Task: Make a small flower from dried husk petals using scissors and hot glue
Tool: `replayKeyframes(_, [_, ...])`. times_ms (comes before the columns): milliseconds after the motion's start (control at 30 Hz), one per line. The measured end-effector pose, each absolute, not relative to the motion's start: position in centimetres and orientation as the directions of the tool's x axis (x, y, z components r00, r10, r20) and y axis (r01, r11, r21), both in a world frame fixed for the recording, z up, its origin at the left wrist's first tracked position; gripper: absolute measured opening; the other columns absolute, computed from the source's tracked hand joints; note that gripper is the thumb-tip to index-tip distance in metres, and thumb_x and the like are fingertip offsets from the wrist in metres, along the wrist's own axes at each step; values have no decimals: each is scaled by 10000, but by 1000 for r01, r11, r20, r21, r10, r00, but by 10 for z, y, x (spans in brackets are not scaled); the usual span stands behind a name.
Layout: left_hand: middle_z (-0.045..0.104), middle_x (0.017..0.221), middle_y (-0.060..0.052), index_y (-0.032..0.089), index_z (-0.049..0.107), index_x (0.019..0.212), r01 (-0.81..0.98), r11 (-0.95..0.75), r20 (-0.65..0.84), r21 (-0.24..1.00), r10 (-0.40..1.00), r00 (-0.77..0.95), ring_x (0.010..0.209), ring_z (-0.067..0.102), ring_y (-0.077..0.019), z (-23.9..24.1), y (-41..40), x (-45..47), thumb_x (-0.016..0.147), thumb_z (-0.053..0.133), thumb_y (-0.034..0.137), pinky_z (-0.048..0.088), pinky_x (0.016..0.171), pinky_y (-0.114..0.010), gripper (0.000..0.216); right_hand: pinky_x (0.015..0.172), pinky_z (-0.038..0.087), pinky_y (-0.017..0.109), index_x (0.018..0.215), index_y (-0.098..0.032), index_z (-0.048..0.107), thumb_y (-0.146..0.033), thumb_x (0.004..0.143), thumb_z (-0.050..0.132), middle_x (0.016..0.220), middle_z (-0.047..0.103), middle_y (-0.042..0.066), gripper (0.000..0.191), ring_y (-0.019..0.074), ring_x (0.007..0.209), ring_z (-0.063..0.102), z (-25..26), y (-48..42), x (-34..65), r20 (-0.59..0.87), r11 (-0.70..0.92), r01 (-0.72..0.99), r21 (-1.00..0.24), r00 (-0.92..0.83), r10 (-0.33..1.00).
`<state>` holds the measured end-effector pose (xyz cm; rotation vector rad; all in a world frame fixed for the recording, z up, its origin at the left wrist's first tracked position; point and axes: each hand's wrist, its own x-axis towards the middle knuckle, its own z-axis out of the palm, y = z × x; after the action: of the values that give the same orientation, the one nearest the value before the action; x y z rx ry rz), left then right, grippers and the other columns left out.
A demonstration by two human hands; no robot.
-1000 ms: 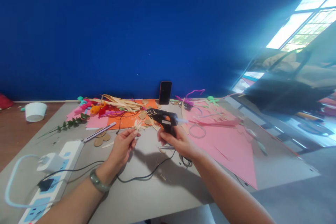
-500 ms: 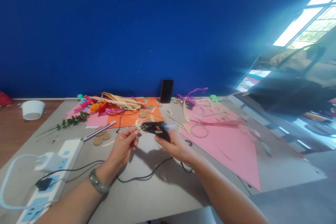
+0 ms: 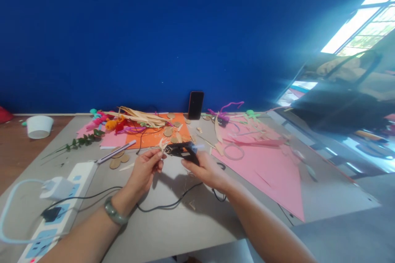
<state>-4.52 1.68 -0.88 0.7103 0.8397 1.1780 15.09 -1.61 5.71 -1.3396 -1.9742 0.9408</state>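
Note:
My right hand (image 3: pixel 205 169) grips a black hot glue gun (image 3: pixel 182 151) above the grey table (image 3: pixel 173 230), with its nozzle pointing left. The nozzle tip meets a small pale straw piece (image 3: pixel 162 145) that my left hand (image 3: pixel 144 171) pinches between thumb and fingers. The gun's black cord (image 3: pixel 160 206) runs across the table towards the white power strip (image 3: pixel 63 203) at the left. A green bangle sits on my left wrist.
Orange paper (image 3: pixel 151 137) with dried straw strips and cardboard discs lies behind my hands. A large pink sheet (image 3: pixel 271 172) covers the right side. A black phone (image 3: pixel 196 105) leans on the blue wall. A green sprig, pipe cleaners, a pen and a white bowl (image 3: pixel 39 126) sit left.
My right hand has lowered the glue gun and tipped it leftward, bringing the nozzle up to the straw piece. My left hand has stayed almost in place.

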Motion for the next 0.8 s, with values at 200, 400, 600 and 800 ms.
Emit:
replayKeyframes(200, [666,669,-27,105,662,747,-494,246,-185,834,968,170,438,492,-42,-9,17,-45,615,810,274,367,398,-151,260,544,319,229,881,-137,579,-350,885,490,613,464,-28,230,112,576,414,56,-17,151,49,239,572,-785,-327,944])
replayKeyframes(400, [670,689,-32,107,656,769,-497,245,-173,833,967,186,454,499,-45,-10,17,-45,633,799,273,374,410,-154,258,549,326,235,865,-144,576,-368,878,501,597,472,-25,237,125,584,437,56,-15,152,51,244,591,-768,-324,945])
replayKeyframes(600, [670,675,-28,110,658,766,-501,249,-180,829,967,182,447,501,-48,-8,16,-45,620,806,260,381,411,-156,256,516,299,233,781,-152,553,-381,873,497,582,481,-19,254,122,562,425,58,-16,152,34,234,619,-750,-317,948])
replayKeyframes(800, [670,686,-29,104,664,767,-496,254,-183,830,965,188,451,503,-45,-7,16,-45,618,806,264,383,414,-154,261,507,280,230,711,-166,510,-388,876,488,575,450,-24,278,113,548,399,58,-16,151,38,235,661,-712,-298,954])
